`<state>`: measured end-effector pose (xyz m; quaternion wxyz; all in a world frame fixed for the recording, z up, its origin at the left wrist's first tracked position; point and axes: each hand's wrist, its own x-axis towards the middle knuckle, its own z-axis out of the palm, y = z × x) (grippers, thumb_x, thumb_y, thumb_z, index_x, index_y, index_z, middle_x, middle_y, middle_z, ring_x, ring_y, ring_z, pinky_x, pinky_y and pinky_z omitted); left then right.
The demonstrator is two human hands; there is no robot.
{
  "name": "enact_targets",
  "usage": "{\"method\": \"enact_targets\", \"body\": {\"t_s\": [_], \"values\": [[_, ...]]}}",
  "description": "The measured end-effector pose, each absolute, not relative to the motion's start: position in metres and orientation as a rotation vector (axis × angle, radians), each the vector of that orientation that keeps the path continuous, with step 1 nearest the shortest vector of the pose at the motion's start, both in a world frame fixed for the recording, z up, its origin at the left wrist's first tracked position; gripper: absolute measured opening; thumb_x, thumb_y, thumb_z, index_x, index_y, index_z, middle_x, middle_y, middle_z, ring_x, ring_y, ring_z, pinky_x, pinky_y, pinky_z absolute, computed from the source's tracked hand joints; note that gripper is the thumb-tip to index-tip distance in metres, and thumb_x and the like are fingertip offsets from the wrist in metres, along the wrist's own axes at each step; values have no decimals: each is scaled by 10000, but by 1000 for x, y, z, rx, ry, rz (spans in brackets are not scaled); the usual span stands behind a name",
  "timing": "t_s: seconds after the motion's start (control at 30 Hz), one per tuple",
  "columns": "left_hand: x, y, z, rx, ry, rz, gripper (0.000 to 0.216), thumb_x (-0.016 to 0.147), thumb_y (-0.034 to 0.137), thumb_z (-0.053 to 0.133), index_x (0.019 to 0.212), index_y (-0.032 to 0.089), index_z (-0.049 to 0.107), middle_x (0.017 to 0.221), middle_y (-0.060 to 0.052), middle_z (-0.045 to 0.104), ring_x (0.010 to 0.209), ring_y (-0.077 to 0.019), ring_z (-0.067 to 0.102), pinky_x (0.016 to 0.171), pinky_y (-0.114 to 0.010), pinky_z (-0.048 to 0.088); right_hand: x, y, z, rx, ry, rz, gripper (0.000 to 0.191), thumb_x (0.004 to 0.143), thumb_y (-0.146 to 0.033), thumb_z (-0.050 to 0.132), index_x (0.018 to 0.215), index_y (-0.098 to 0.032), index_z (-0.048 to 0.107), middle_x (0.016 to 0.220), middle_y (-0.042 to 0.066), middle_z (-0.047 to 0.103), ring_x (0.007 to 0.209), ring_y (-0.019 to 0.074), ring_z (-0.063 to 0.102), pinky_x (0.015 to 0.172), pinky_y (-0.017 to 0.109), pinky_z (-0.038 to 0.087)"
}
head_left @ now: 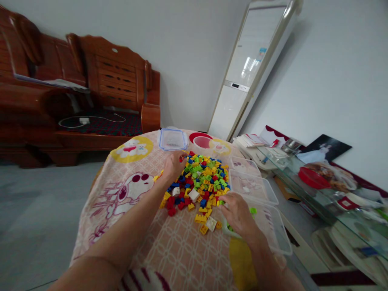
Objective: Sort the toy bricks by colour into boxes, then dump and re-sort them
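Observation:
A heap of small plastic building bricks in red, yellow, green, blue and white lies on a round table under a pink cartoon-print cloth. My left hand rests at the heap's far left edge, fingers curled and pinched on a brick I cannot make out. My right hand lies at the heap's near right side, over the rim of the nearest clear plastic box, fingers bent; a green brick shows just beyond them.
Two more clear boxes line the table's right side. A clear lid and a red-rimmed bowl sit at the far edge. A wooden bench stands left, a tall air conditioner behind, a cluttered glass shelf right.

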<state>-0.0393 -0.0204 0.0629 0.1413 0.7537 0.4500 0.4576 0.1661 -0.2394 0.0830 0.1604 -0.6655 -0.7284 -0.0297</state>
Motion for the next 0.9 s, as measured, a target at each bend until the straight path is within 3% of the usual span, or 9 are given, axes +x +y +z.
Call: {"method": "enact_targets", "body": {"t_s": [0.13,0.33,0.5,0.67,0.77,0.9], "values": [[-34,-7,41,2194,1404,1283,247,798,207,575,1019,167,676,1114,-109,700,1099,-255,615,1014,-394,453,204,-260,94,-1926,-2043,29,192,841,-153,546,875,-222,722,864,49,725,791,196,642,724,288,442],[-32,-4,21,2287,1420,1138,288,846,272,542,1084,163,662,1139,-124,691,1104,-273,621,1003,-416,461,226,-262,99,-1881,-2057,-97,249,826,-204,580,1025,-210,730,991,80,737,901,226,666,795,314,470],[-34,-6,20,2300,1397,1158,279,860,273,523,1069,159,667,1113,-124,693,1078,-272,628,991,-413,470,208,-216,124,-1825,-2207,-105,201,812,-139,545,800,-225,726,817,33,727,771,182,657,721,263,437],[-37,-15,30,2295,1349,1267,272,856,222,535,1091,165,660,1158,-109,668,1107,-262,597,1012,-422,459,192,-189,126,-1731,-2414,120,237,822,-122,509,722,-215,703,750,17,701,706,153,617,683,245,397],[-27,-35,48,2380,1132,1373,271,879,216,543,1120,174,660,1239,-98,624,1165,-242,556,1047,-400,430,194,-184,126,-1711,-2320,165,271,846,-139,478,728,-207,712,722,22,699,678,154,609,669,245,400],[9,-77,65,2661,590,1087,309,864,224,588,1162,265,658,1232,-56,631,1173,-232,551,1046,-392,417,208,-183,136,-1661,-2069,132,271,882,-207,481,810,-211,742,767,22,724,704,155,638,652,230,424]]}}
